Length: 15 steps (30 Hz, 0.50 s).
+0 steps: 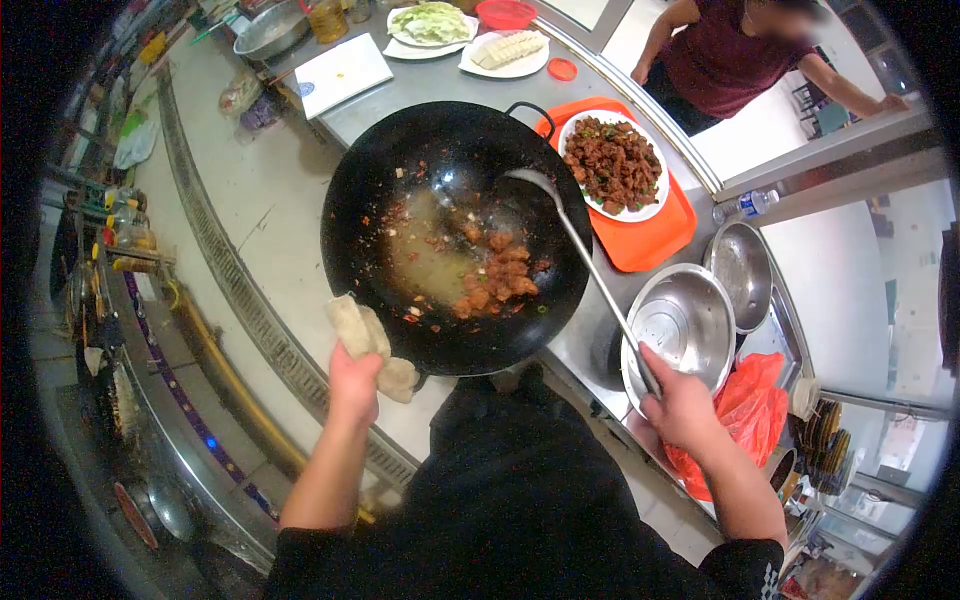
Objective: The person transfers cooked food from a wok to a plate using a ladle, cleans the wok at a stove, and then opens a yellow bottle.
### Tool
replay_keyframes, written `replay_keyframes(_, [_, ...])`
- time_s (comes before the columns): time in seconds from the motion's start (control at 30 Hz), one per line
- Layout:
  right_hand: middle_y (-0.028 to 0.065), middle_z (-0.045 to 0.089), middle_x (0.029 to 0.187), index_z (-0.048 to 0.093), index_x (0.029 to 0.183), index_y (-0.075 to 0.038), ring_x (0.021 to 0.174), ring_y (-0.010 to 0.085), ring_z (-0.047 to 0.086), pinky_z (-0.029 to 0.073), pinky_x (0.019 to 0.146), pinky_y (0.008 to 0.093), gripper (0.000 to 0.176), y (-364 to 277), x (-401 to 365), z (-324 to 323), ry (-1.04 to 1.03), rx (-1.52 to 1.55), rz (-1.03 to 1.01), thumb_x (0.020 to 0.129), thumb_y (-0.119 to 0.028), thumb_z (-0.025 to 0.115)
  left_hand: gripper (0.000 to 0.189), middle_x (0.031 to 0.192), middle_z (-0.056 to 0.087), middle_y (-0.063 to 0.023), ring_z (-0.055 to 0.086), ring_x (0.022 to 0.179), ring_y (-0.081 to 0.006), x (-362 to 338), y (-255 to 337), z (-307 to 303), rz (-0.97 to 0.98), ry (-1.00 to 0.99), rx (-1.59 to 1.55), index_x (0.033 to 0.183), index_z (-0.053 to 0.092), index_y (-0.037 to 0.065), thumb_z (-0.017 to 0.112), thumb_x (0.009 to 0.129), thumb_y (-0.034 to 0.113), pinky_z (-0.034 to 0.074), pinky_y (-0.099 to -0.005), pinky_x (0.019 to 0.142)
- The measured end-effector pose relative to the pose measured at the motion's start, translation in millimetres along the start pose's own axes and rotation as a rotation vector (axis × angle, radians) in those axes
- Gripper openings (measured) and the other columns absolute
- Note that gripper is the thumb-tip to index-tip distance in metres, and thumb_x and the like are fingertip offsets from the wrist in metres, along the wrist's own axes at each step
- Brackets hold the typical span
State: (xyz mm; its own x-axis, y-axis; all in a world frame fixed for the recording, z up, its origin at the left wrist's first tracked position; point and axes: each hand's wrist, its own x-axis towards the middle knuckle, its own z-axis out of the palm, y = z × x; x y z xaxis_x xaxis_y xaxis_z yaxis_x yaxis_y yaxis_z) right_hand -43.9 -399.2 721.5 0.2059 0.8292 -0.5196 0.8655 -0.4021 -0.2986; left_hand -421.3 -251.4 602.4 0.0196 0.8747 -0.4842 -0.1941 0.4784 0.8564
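My left hand (357, 383) is closed around a folded beige cloth (362, 335) at the near left rim of a large black wok (375, 160). The wok's handle under the cloth is hidden. Inside the wok lie browned meat pieces (495, 277), cloudy liquid and scattered bits of chili and scallion. My right hand (682, 398) grips the long handle of a metal wok ladle (590, 258). The ladle's bowl end rests against the wok's far right inner wall, apart from the meat. Beyond it, a white plate (658, 205) heaped with cooked meat stands on an orange tray (645, 240).
Steel bowls (640, 300) and a red plastic bag (745, 400) lie to the right. A cutting board (345, 75), plates of cabbage (430, 25) and sliced white food (505, 50) occupy the far counter. A person (730, 60) stands beyond the window. A floor drain (220, 210) runs left.
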Motion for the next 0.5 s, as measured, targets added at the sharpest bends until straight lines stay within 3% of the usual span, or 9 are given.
replay_keyframes(0.1, [0.0242, 0.063, 0.079, 0.034, 0.141, -0.02, 0.073, 0.0421, 0.062, 0.049, 0.073, 0.0492, 0.071, -21.6, 4.5, 9.7, -0.159, -0.002, 0.001, 0.075, -0.017, 0.059, 0.054, 0.113, 0.056, -0.0103, 0.057, 0.103, -0.0232, -4.6, 2.8, 1.8, -0.02, -0.001, 0.039, 0.125, 0.044, -0.002, 0.045, 0.072, -0.01, 0.045, -0.0351, 0.091])
replay_keyframes(0.27, [0.0235, 0.063, 0.079, 0.034, 0.141, -0.02, 0.073, 0.0416, 0.062, 0.051, 0.071, 0.048, 0.071, -20.1, 10.7, 4.5, -0.218, 0.065, -0.109, 0.075, -0.017, 0.06, 0.052, 0.111, 0.057, -0.0105, 0.057, 0.102, -0.023, -8.3, 3.4, 0.1, -0.016, 0.012, 0.026, 0.123, 0.045, -0.002, 0.045, 0.072, -0.01, 0.045, -0.0348, 0.09])
replay_keyframes(0.33, [0.0235, 0.064, 0.084, 0.038, 0.139, -0.019, 0.076, 0.0402, 0.063, 0.052, 0.072, 0.0459, 0.068, -20.9, -2.2, 4.5, -0.024, -0.052, -0.103, 0.075, -0.018, 0.061, 0.051, 0.111, 0.057, -0.0106, 0.057, 0.101, -0.0228, -9.9, 3.2, 2.4, -0.012, 0.023, 0.025, 0.123, 0.045, -0.002, 0.046, 0.072, -0.01, 0.046, -0.0347, 0.09])
replay_keyframes(0.5, [0.023, 0.064, 0.093, 0.043, 0.135, -0.016, 0.083, 0.038, 0.064, 0.052, 0.072, 0.0438, 0.066, 0.0, -43.1, -25.1, 0.003, -0.013, 0.0, 0.073, -0.014, 0.065, 0.05, 0.11, 0.057, -0.01, 0.057, 0.101, -0.0215, -8.4, -5.8, -0.5, 0.067, 0.023, 0.004, 0.121, 0.046, -0.003, 0.047, 0.072, -0.01, 0.046, -0.0337, 0.09])
